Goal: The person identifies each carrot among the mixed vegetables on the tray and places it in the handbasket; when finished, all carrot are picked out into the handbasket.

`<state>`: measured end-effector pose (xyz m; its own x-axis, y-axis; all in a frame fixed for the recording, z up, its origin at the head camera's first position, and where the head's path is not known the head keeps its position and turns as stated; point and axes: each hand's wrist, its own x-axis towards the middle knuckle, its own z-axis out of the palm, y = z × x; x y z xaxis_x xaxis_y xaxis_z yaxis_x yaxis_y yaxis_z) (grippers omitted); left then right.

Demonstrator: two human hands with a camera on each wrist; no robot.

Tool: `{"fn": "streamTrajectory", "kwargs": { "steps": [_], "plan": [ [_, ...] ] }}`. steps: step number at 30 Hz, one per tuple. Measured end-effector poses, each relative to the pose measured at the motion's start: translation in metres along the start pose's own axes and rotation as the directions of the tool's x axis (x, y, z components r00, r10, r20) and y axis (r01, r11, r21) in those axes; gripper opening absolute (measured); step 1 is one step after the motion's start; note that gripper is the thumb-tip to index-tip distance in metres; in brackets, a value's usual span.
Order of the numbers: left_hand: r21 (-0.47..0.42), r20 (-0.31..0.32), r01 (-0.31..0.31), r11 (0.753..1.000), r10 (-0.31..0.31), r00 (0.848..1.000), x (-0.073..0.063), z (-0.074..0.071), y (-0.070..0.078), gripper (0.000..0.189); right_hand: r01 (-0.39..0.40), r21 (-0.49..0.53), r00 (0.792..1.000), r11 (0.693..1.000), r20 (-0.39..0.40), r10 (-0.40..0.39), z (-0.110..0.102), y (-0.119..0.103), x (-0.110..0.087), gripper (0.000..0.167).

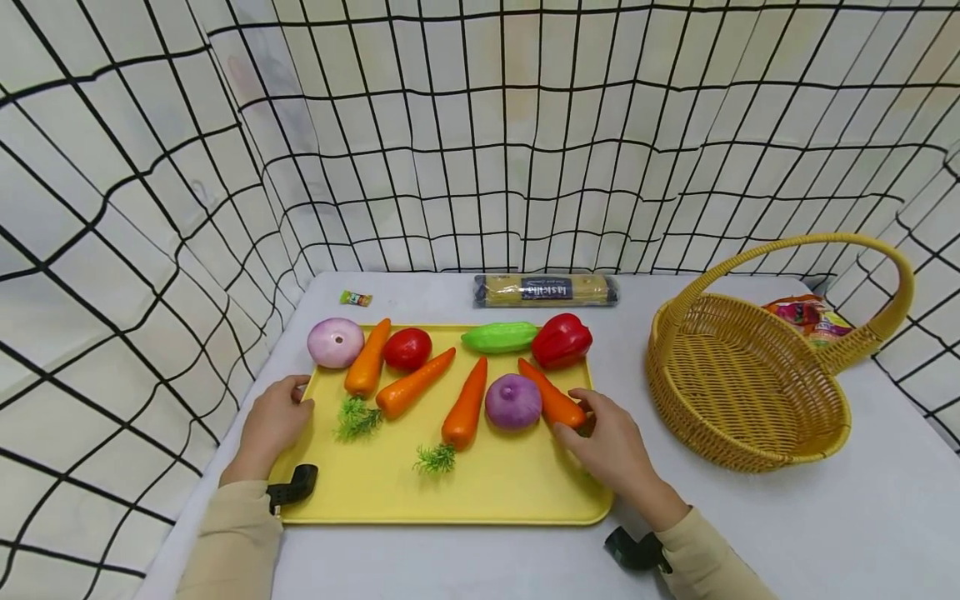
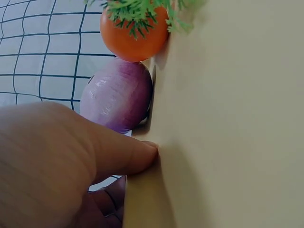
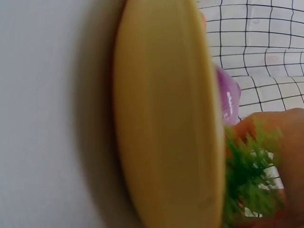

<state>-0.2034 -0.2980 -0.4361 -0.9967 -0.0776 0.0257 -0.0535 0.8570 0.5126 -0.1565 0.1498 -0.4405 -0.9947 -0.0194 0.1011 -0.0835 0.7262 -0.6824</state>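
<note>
My left hand point(image 1: 276, 421) grips the left rim of a yellow tray point(image 1: 420, 500); in the left wrist view its thumb point(image 2: 137, 156) lies over the rim and the fingers are outside it. At the tray's right side my right hand point(image 1: 611, 442) holds a carrot point(image 1: 551, 398) near its leafy end. Green leaves point(image 3: 251, 175) show by that hand in the right wrist view. Beside this carrot sits a purple onion point(image 1: 513, 402). Other carrots point(image 1: 465, 404), a tomato point(image 1: 407, 348), a green gourd-like vegetable point(image 1: 498, 337) and a red bell pepper point(image 1: 561, 340) lie on the tray.
A paler onion point(image 1: 335, 342) sits at the tray's back left corner. Behind the tray lie a pasta packet point(image 1: 546, 290) and a small wrapped sweet point(image 1: 356, 297). A wicker basket point(image 1: 750, 383) with a tall handle stands right, colourful packets point(image 1: 810, 318) behind it. Black netting surrounds the table.
</note>
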Motion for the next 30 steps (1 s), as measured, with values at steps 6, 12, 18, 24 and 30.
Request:
{"fn": "streamTrajectory", "kwargs": {
  "steps": [6, 12, 18, 24, 30],
  "plan": [
    [0.000, -0.003, 0.002, 1.000, -0.002, 1.000, -0.002, 0.001, -0.001, 0.041, -0.026, 0.036, 0.995, 0.999, -0.098, 0.029, -0.014, 0.001, 0.001, 0.045],
    [-0.001, -0.005, -0.010, 1.000, 0.010, 1.000, -0.002, 0.000, 0.000, 0.040, 0.072, 0.153, 0.973, 0.986, -0.227, -0.035, -0.031, 0.004, 0.002, 0.040],
    [0.003, -0.006, -0.006, 1.000, 0.006, 1.000, -0.002, 0.000, 0.001, 0.041, 0.187, 0.244, 0.945, 0.952, -0.308, -0.107, -0.050, 0.014, 0.005, 0.038],
    [0.000, -0.003, -0.005, 1.000, 0.005, 1.000, -0.001, 0.000, 0.001, 0.040, 0.236, 0.348, 0.946, 0.908, -0.295, -0.133, -0.074, 0.024, 0.006, 0.037],
    [0.003, -0.001, -0.003, 1.000, 0.003, 1.000, 0.000, 0.000, 0.000, 0.040, 0.231, 0.401, 0.955, 0.886, -0.270, -0.127, -0.102, 0.033, 0.002, 0.037]
  ]
}}
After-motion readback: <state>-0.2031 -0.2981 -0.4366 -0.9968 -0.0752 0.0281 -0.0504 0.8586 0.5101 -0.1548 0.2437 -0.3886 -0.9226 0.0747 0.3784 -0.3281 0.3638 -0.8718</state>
